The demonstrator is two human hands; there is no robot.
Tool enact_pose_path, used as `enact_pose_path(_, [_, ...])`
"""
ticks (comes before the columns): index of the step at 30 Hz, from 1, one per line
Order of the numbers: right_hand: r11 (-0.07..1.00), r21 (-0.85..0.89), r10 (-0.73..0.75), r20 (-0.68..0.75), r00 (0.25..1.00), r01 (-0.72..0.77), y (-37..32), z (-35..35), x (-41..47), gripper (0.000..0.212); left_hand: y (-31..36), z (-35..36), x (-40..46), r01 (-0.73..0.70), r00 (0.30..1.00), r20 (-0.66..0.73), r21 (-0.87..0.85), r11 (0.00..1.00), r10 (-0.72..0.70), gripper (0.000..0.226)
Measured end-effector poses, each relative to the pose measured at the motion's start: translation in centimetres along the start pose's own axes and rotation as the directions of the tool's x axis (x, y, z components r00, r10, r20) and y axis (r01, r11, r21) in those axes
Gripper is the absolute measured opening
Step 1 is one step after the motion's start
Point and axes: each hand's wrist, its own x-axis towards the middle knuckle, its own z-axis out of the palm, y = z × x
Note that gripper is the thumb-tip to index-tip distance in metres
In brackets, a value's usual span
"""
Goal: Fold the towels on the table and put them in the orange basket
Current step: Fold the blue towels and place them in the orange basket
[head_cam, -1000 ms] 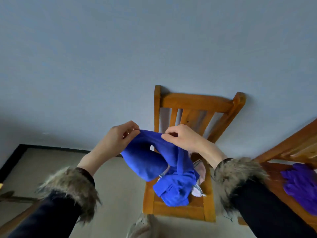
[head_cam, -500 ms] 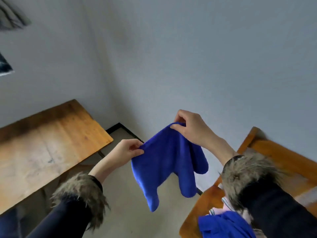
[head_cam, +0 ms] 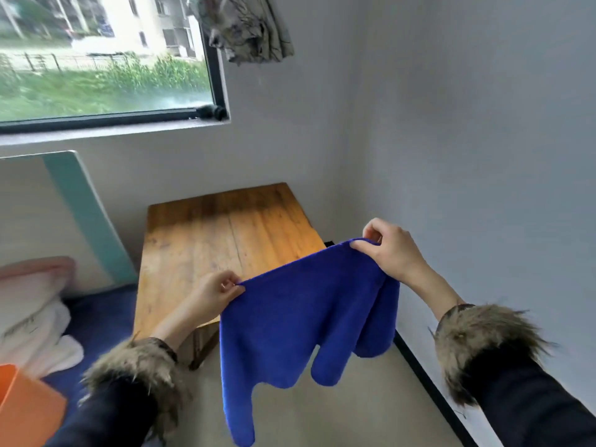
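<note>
A blue towel [head_cam: 290,327] hangs in the air in front of me, stretched by its top edge. My left hand [head_cam: 214,293] pinches the towel's left top corner. My right hand [head_cam: 388,250] pinches the right top corner, higher and farther away. The towel's lower part dangles in loose folds above the floor. Behind it stands a wooden table [head_cam: 209,240] with a bare top. A corner of the orange basket [head_cam: 27,411] shows at the bottom left.
A bed with a dark blue sheet [head_cam: 96,317] and white and pink bedding [head_cam: 29,304] lies to the left. A teal-edged board [head_cam: 87,214] leans against the wall under a window [head_cam: 103,59]. Grey walls close the corner on the right.
My view has swung left from the chair to the table, bed and window. Both hands have kept their pinch and spread the towel wider, carrying it toward the table.
</note>
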Motion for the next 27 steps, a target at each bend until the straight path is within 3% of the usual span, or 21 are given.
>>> enact_pose_path(2, [0.999, -0.041, 0.028, 0.016, 0.999, -0.027, -0.7, 2.9, 1.7, 0.033, -2.1, -2.6, 0.9, 0.019, 0.998, -0.057, 0.055, 0.998, -0.015, 0.011])
enact_pose_path(9, [0.985, -0.170, 0.037, 0.027, 0.999, -0.032, -2.5, 10.2, 7.6, 0.046, -7.6, -8.3, 3.7, 0.084, 0.970, -0.238, 0.109, 0.990, -0.056, 0.021])
enact_pose_path(13, [0.994, -0.094, 0.063, 0.065, 0.996, -0.057, -2.6, 13.8, 12.7, 0.038, -10.2, -10.1, 7.7, 0.050, 0.975, -0.221, 0.171, 0.984, -0.012, 0.007])
enact_pose_path(18, [0.994, -0.086, 0.075, 0.153, 0.985, -0.063, -0.4, 19.1, 21.1, 0.011, -14.3, -11.9, 15.4, 0.093, 0.962, -0.272, 0.190, 0.977, -0.039, 0.006])
enact_pose_path(22, [0.989, -0.124, 0.105, 0.217, 0.971, -0.080, 1.7, 24.2, 28.6, 0.008, -17.9, -11.8, 22.7, 0.213, 0.943, -0.294, 0.162, 0.964, -0.159, 0.008])
enact_pose_path(27, [0.975, -0.178, 0.181, 0.288, 0.941, -0.133, 5.3, 31.0, 37.6, 0.007, -22.1, -10.9, 32.3, 0.341, 0.928, -0.222, 0.185, 0.922, -0.299, 0.009])
